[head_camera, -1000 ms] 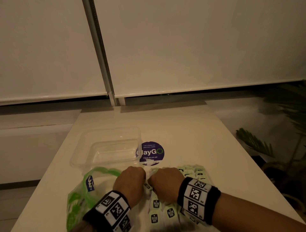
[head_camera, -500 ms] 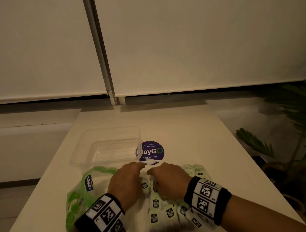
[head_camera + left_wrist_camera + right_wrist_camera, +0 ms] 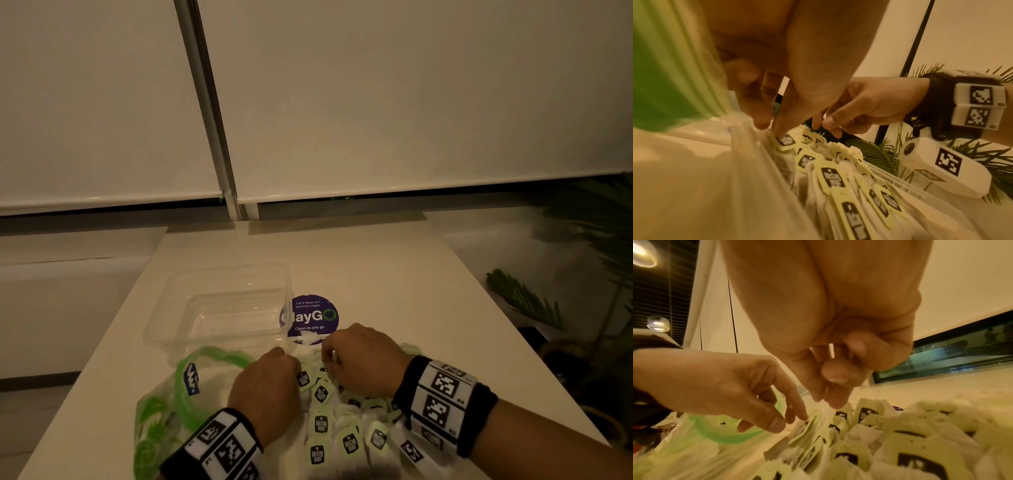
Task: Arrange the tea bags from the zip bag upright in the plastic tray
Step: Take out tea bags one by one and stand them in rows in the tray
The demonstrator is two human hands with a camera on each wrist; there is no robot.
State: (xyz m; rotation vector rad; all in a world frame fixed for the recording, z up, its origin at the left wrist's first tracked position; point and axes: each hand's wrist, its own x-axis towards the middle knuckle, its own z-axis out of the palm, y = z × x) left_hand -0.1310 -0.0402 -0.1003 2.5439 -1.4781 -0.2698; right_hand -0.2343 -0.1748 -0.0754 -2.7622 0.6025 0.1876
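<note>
Both hands are down in the pile, and the clear rectangular plastic tray (image 3: 219,308) at eleven o'clock on the pale table (image 3: 394,274) holds nothing yet, so by my read the arranging proper hasn't begun. The heap of white paper tea bags with pale green labels (image 3: 342,431) lies spilled at six o'clock, right in front of the person, and beside it at seven o'clock slumps the crumpled clear zip bag with its green seal strip (image 3: 185,383), mouth gaping. Whether any bags are left inside it, I cannot tell.

The left hand (image 3: 265,390) has its fingers pointing down, the fingertips (image 3: 781,134) touching one label at the pile's far edge; fingers close together but not clearly gripping anything. The right hand (image 3: 363,356), just at its one o'clock, has fingers curled inward with thumb and forefinger nearly meeting over the bags; from the right wrist view I cannot tell whether anything is pinched between them.

Just past the hands, at twelve o'clock, a round purple sticker (image 3: 310,318) sits on the table touching the tray's right wall. Everything remains to do: gather the bags, carry them over, stand them up in rows
</note>
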